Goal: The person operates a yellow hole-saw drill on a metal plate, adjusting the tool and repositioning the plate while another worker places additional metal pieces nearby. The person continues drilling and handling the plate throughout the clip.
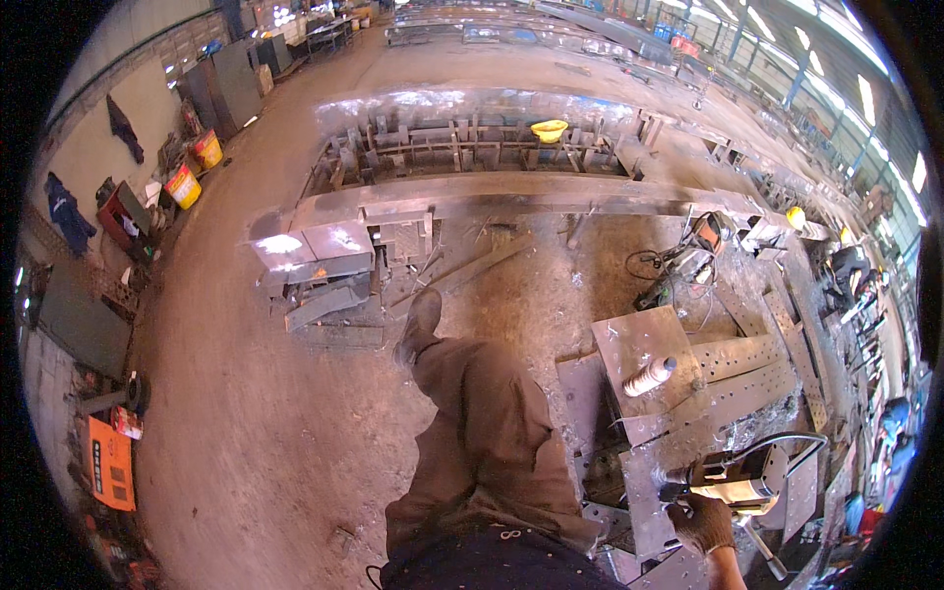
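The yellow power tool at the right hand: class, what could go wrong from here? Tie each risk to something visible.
The metal plates around the yellow power tool overlap, so one might shift. The black cable or hose arching above the tool could snag. The gloved right hand is at the tool, so it could be pinched if the tool slips.

Dark lettering (96, 460) runs down an orange cabinet (117, 460) — while print (178, 183) on a yellow bucket (187, 196) (tiny) is illegible.
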